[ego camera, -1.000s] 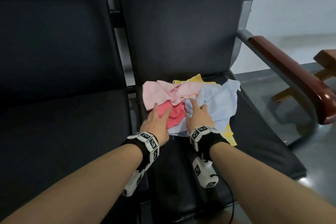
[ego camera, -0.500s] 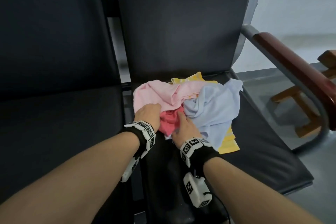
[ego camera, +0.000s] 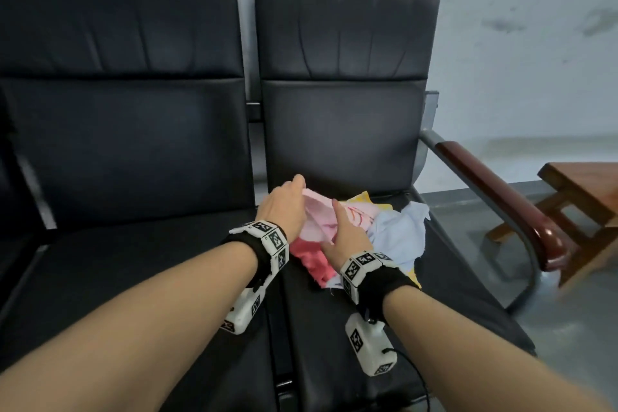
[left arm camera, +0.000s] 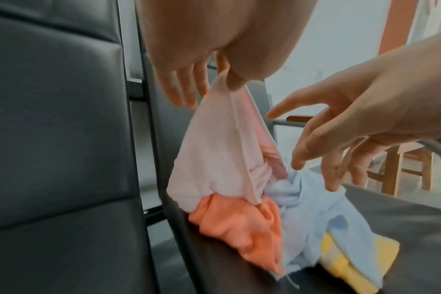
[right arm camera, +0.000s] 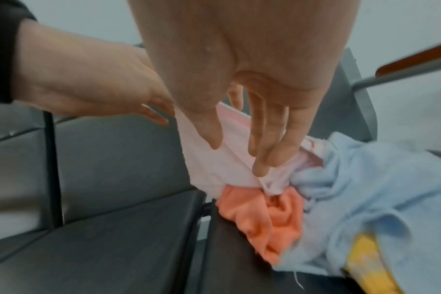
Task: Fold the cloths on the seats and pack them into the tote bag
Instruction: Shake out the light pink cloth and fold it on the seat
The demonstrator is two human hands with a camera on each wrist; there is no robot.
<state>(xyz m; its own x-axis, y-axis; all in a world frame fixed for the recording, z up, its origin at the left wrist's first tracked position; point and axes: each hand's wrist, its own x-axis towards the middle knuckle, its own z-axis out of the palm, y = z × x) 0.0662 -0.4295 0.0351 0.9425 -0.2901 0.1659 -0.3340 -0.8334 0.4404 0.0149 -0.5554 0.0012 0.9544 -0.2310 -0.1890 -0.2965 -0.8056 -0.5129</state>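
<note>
A pile of cloths lies on the right black seat (ego camera: 468, 304). My left hand (ego camera: 284, 207) pinches a corner of the pale pink cloth (ego camera: 314, 217) (left arm camera: 214, 151) and holds it up above the pile. Under it lie a coral cloth (ego camera: 311, 257) (left arm camera: 239, 228), a light blue cloth (ego camera: 398, 234) (left arm camera: 315, 214) and a yellow cloth (left arm camera: 350, 264). My right hand (ego camera: 344, 234) (right arm camera: 259, 139) is open, fingers spread beside the lifted pink cloth and over the blue one. No tote bag shows in any view.
The left black seat (ego camera: 117, 278) beside the pile is bare. A wood-topped metal armrest (ego camera: 495, 197) bounds the right seat. A wooden bench (ego camera: 588, 197) stands on the grey floor at the far right. Seat backs rise right behind the pile.
Both hands lay on the pile before. My left hand has now lifted the pale pink cloth by a corner, and my right hand has opened beside it. My view has tilted up.
</note>
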